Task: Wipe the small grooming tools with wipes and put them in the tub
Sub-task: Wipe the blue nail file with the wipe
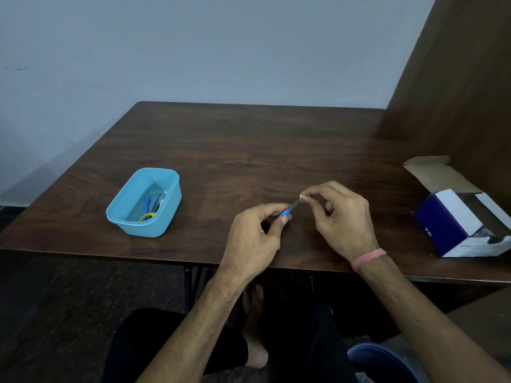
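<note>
Fingers of my left hand (253, 230) pinched the blue end of a slim tool (291, 209), holding it just above the worktop (249, 150) near the front edge. My right hand (338, 214) pinched a small white wipe (302, 198) round the tool's grey tip, so both hands were closed on something and neither was free.

I judged the tool light, stiff and thin, likely to slip or spin between the fingers if held too near one end; the blue grip looked the safest place to hold, with the tip left bare for wiping. What kind of tool it was I could not tell. The wipe seemed soft and would bunch easily.

The tub (143, 203) stood well to the left, open-topped, already holding a few tools, among them a blue-handled one and something with a yellow loop. Open worktop lay between it and my hands, so I saw no obstacle to a carry leftward. An opened box (453, 217) sat at the right edge, well apart from my right hand. The front edge ran close under both wrists, so a dropped tool could roll off onto the floor.
</note>
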